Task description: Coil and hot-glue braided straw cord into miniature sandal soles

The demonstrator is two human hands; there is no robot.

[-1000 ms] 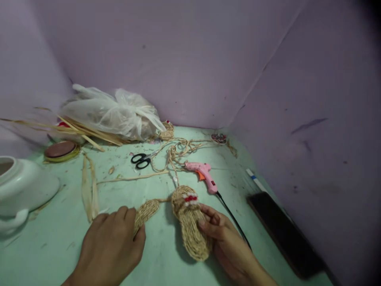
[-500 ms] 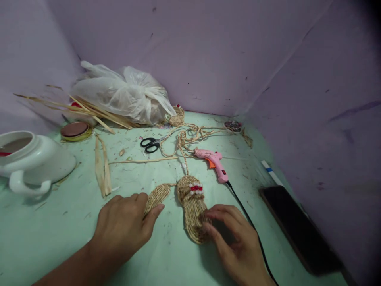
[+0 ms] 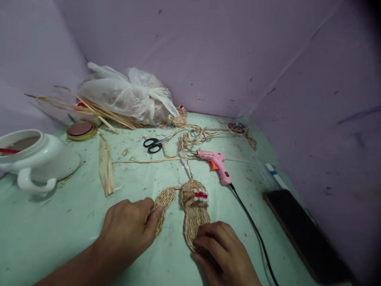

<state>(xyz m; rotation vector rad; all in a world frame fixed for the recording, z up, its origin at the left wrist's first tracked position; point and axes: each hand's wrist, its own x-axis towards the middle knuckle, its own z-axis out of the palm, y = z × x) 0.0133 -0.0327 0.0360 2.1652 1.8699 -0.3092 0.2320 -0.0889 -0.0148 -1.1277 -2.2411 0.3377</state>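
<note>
Between my hands lies a miniature woven slipper (image 3: 195, 218) of coiled straw cord, with a strap of red and white beads (image 3: 201, 195) across its upper part. The curled fingers of my right hand (image 3: 224, 250) grip its lower end, the thumb low at the edge. My left hand (image 3: 129, 222) is closed on a plain coiled cord sole (image 3: 165, 200), pinching its left side between thumb and fingers. A short cord joins the two pieces at the top. From the slipper's top a braided cord (image 3: 190, 137) runs back to a loose tangle.
A pink glue gun (image 3: 218, 163) with a black cable lies right of centre, black-handled scissors (image 3: 154, 145) left of it. A phone (image 3: 306, 234) lies at the right, a white mug (image 3: 50, 159) at the left. Straw strips (image 3: 105, 169) and a plastic bag (image 3: 127, 95) stand behind.
My right hand has moved down and left, its fingers now over the slipper's lower end. The plain sole, in my left hand, has turned more upright.
</note>
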